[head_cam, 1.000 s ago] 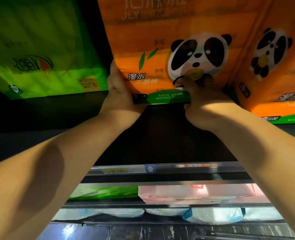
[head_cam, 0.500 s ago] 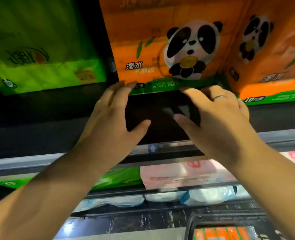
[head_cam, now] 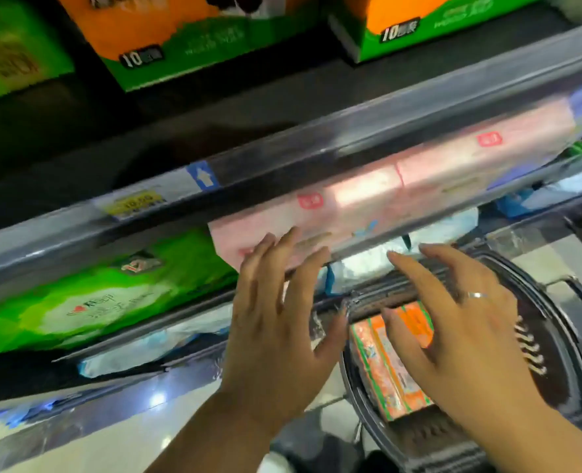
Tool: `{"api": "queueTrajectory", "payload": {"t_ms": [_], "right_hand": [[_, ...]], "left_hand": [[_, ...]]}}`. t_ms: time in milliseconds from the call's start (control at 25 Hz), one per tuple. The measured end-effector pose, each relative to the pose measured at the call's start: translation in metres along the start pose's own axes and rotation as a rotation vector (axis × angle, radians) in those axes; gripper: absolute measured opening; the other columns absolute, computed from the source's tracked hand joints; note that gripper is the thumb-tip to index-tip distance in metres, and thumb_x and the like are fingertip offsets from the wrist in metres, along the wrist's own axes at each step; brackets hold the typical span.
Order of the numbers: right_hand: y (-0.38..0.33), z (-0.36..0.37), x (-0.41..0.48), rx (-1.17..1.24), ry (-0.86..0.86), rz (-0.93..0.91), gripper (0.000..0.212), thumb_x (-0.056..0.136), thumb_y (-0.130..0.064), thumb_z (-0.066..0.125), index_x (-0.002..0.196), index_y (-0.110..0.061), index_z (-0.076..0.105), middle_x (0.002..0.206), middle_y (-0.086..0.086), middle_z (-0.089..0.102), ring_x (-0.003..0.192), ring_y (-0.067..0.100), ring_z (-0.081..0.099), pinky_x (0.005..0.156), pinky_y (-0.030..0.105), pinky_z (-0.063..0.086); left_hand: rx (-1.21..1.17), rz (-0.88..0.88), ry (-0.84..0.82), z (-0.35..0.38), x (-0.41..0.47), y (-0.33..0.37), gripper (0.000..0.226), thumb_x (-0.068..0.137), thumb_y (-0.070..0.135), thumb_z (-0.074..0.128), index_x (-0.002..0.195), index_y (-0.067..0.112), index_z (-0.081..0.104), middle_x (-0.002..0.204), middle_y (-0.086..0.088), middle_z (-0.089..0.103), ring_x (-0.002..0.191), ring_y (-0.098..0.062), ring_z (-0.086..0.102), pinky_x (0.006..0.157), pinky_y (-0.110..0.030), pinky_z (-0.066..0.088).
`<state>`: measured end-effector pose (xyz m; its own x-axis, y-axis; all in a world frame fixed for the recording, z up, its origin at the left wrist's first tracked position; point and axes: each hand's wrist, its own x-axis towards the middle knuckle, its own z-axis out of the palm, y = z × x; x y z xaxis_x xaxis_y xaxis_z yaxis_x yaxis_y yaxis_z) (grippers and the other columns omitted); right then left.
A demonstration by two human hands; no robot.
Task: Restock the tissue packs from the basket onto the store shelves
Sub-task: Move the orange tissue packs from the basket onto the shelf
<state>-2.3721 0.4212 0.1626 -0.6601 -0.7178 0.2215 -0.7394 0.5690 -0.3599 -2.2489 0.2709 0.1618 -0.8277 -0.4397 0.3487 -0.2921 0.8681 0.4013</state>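
Observation:
An orange tissue pack (head_cam: pixel 166 25) with a green lower band stands on the upper shelf, a second one (head_cam: pixel 429 22) to its right. Below, a dark shopping basket (head_cam: pixel 562 356) sits on the floor and holds an orange tissue pack (head_cam: pixel 381 370). My left hand (head_cam: pixel 275 336) hovers with spread fingers to the left of the basket, holding nothing. My right hand (head_cam: pixel 453 332), with a ring on one finger, hovers flat above the basket and the pack inside, fingers straight, touching nothing that I can see.
The shelf rail (head_cam: pixel 282 165) carries a yellow price tag (head_cam: pixel 135 204) and a blue arrow label (head_cam: pixel 203 175). Under it lie green packs (head_cam: pixel 95 302), pink packs (head_cam: pixel 385 196) and pale blue packs (head_cam: pixel 153 346) lower down. A green pack (head_cam: pixel 6 56) stands upper left.
Both hands have let go of the orange pack on the upper shelf and dropped toward the basket. My view has tilted down, bringing the basket and its pack into sight.

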Motion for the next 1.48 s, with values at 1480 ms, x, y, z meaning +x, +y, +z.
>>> {"api": "queueTrajectory", "payload": {"t_ms": [1480], "right_hand": [[0.358,0.337,-0.166,0.025,-0.683,0.912,0.114,0.062,-0.053,0.083,0.148,-0.035,0.011,0.157,0.011,0.014,0.141,0.038,0.023,0.111,0.056,0.025]], "left_hand": [[-0.452,-1.496,-0.618,0.491,-0.178,0.02,0.083,0.074,0.033,0.081,0.138,0.019,0.03,0.131,-0.006,0.055,0.122,-0.026,0.053,0.098,-0.04,0.046]]}}
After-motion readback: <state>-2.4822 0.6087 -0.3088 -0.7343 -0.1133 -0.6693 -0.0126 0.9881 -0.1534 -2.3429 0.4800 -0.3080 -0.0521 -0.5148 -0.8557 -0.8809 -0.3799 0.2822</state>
